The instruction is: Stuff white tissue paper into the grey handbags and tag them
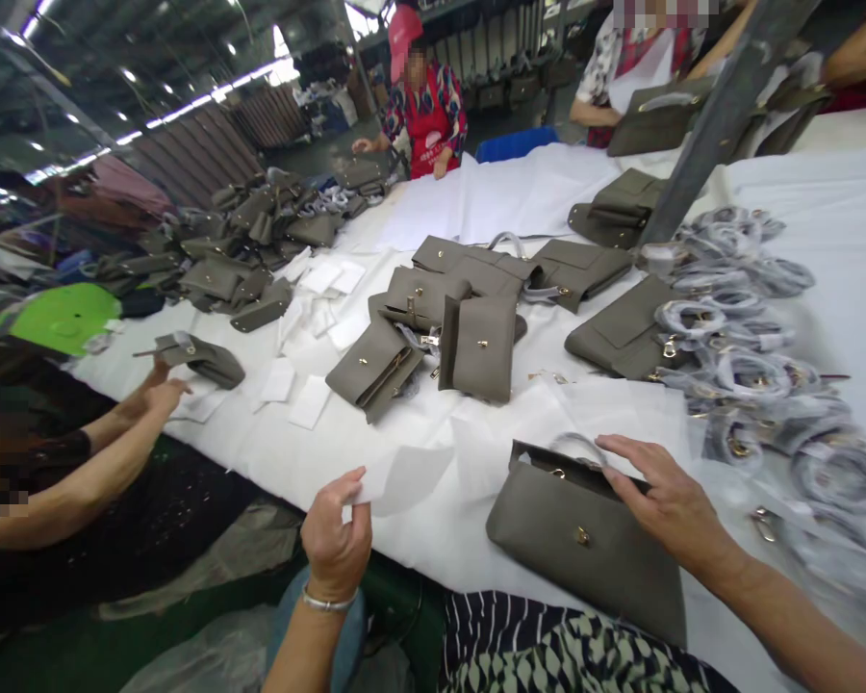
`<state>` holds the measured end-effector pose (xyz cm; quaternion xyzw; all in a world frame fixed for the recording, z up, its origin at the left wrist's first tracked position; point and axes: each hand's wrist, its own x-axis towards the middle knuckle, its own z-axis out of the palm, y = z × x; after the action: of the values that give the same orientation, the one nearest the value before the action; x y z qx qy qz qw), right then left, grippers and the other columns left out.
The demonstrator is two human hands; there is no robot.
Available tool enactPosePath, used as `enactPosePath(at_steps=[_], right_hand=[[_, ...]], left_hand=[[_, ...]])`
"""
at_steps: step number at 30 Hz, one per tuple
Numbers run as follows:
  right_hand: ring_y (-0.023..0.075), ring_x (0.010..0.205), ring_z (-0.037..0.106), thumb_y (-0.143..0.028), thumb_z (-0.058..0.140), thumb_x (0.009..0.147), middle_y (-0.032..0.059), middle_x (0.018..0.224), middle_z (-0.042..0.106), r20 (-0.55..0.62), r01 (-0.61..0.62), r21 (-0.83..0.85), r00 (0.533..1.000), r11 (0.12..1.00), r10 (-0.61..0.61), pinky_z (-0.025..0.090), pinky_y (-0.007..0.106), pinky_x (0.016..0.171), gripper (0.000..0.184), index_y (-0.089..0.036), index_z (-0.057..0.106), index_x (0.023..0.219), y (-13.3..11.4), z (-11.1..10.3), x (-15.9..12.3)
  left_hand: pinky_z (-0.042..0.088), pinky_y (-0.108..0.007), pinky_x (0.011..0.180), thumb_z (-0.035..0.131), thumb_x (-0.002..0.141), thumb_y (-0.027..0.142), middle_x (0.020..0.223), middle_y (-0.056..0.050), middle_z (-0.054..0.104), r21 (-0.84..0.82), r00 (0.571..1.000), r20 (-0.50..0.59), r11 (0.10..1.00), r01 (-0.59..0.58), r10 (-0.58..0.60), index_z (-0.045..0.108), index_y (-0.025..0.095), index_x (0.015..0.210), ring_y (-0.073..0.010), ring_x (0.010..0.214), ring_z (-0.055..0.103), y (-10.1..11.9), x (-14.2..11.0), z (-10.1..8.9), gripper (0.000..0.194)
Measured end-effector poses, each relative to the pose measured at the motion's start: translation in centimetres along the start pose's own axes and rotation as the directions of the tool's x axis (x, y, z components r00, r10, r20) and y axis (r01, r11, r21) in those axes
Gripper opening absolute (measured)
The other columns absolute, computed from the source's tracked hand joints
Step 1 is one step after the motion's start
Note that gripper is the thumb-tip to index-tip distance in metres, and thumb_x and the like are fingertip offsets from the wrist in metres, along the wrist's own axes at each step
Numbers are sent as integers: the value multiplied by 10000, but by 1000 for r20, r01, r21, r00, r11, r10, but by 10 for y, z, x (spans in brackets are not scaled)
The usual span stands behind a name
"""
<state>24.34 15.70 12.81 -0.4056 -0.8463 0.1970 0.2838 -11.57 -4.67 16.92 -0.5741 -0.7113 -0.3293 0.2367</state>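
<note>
My left hand [338, 529], with a bangle at the wrist, pinches a thin white sheet of paper [408, 478] above the table's front edge. My right hand [653, 481] rests with fingers stretched out on the upper edge of an olive-grey handbag [584, 539], beside its wrapped handle [578, 445]. That handbag lies close in front of me, with a gold clasp at its middle. More white tissue sheets [592, 414] are spread just beyond it. Several similar handbags [480, 346] lie farther up the table.
Coiled straps in clear wrap [743, 371] are heaped at the right. A metal post [722, 115] rises from the table there. Co-workers stand around; one at the left handles a bag [209, 358]. A large pile of bags [260, 221] and a green cap [64, 318] lie far left.
</note>
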Motion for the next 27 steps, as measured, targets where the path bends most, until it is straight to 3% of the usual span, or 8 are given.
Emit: enactPosePath(at_steps=[5,10,13,18,21,22,24,27], right_hand=[[229,961,608,-463,536,853,70,1023,666,287,-303,446,940,842,186,501,388,873,320,-214,661,1010,-57,-11,19],[225,834,644,-710,323,860,163,986,676,786,-787,615,609,-44,102,554,364,694,691,-118,646,1010,-87,-2,23],[263,869,645,-792,213,821,179,1022,668,770,-728,611,638,-310,20,549,455,733,845,-103,610,1107,-72,-5,21],[207,803,650,-439,691,771,97,940,708,685,-691,717,674,-93,275,525,361,796,419,-132,665,1055,-29,-27,-5],[223,853,638,-393,718,757,89,929,714,641,-730,662,669,170,375,498,362,844,356,-133,702,1000,-20,-35,-41],[231,877,634,-412,706,764,85,933,715,619,-731,651,667,204,415,487,371,865,354,-140,708,991,-20,-35,-55],[244,888,637,-444,692,766,79,934,716,593,-741,644,640,190,488,479,386,881,362,-152,714,979,-22,-33,-82],[267,836,653,-482,704,735,88,903,719,606,-766,630,590,131,535,508,396,808,399,-148,717,953,-26,-27,-115]], left_hand=[[540,-401,824,620,695,-9,977,-94,689,-183,994,-106,983,-26,7,566,170,899,-218,927,654,32,36,-18,277],[418,-603,965,526,710,-26,1045,-35,696,-510,978,64,849,-140,199,523,209,862,-284,1097,586,74,57,-25,279],[350,-653,1002,502,692,-46,1080,-34,695,-599,924,132,772,-214,359,539,207,857,-328,1219,486,90,61,-20,304],[310,-600,1064,445,734,-40,1260,-49,595,-707,843,347,706,-53,411,550,207,830,-323,1369,272,95,48,14,286],[260,-560,1106,459,770,53,1401,-91,444,-537,807,581,795,283,106,569,198,971,-302,1380,242,94,21,51,271],[309,-543,1082,474,797,117,1374,-123,457,-450,742,667,758,472,-66,551,187,1032,-296,1333,330,94,11,64,257],[463,-490,935,488,853,304,1230,-158,549,-278,458,829,476,834,-320,505,166,1104,-271,1120,540,97,-10,85,287],[530,-357,661,450,860,550,921,-108,643,-45,23,969,-83,996,-245,501,149,1066,-194,738,635,106,-32,103,454]])
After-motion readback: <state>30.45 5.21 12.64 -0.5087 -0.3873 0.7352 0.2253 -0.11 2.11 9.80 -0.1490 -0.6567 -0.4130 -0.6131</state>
